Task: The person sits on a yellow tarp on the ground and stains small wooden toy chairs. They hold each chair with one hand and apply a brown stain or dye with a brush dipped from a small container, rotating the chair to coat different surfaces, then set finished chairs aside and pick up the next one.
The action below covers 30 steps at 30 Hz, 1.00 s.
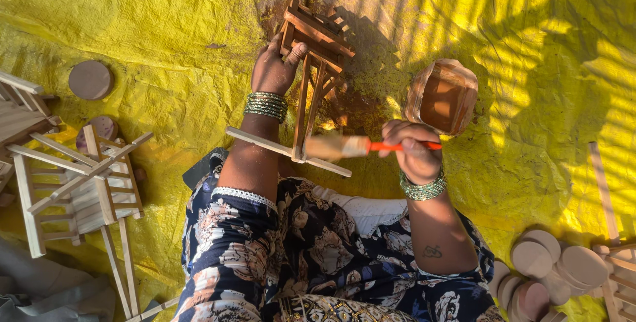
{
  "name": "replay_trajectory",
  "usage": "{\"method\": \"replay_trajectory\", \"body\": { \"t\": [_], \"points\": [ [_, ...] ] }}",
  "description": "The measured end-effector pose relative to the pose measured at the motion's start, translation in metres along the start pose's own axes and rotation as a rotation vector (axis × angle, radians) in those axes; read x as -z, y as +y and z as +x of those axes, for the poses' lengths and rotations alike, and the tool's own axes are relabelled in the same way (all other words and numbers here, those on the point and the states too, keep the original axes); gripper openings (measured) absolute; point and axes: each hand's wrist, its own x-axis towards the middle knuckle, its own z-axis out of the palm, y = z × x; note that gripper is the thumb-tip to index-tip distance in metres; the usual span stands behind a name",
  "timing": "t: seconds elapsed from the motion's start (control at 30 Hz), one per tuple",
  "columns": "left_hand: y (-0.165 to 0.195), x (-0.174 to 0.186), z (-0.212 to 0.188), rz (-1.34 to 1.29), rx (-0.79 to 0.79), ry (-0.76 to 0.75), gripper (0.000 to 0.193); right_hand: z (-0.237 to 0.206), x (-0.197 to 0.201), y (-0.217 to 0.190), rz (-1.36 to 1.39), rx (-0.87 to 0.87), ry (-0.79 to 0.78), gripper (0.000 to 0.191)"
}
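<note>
Gripping the upper end of a small wooden frame (311, 63), the left hand (275, 69) has its fingers wrapped round a slat, thumb pressed against the side, while the right hand (414, 153) is closed in a fist round the orange handle of a paintbrush (351, 146), bristles laid against the frame's lower crossbar.

Beneath both hands spreads a yellow tarp (132, 24), stained dark brown just beyond the left hand's hold. Well off to the left of that hold lie unpainted wooden frames (73, 189), tipped on their sides. Just above the right hand sits a small tub of brown stain (442, 97), within easy reach of the brush. Farther right and lower, a heap of round wooden discs (556, 266); two more discs (90, 79) lie far left.

By its look the frame is light and stiff, built of thin glued or nailed slats that could snap if squeezed or levered. Freshly coated parts are probably wet and slippery, so the dry upper joint, where several slats meet, seems the soundest place to hold.
</note>
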Motion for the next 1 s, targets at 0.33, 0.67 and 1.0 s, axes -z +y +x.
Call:
{"method": "replay_trajectory", "body": {
  "t": [0.33,0.67,1.0],
  "points": [
    [-0.002,-0.003,0.003,0.043,-0.005,0.021,0.091,-0.007,0.019,0.011,-0.119,-0.038,0.158,0.026],
    [0.001,0.000,-0.001,0.029,0.001,0.006,0.088,-0.018,0.031,0.053,-0.186,-0.104,0.468,0.027],
    [0.000,-0.003,-0.003,0.006,-0.059,0.054,0.084,-0.008,0.021,0.084,-0.481,-0.248,0.551,0.032]
  ]
}}
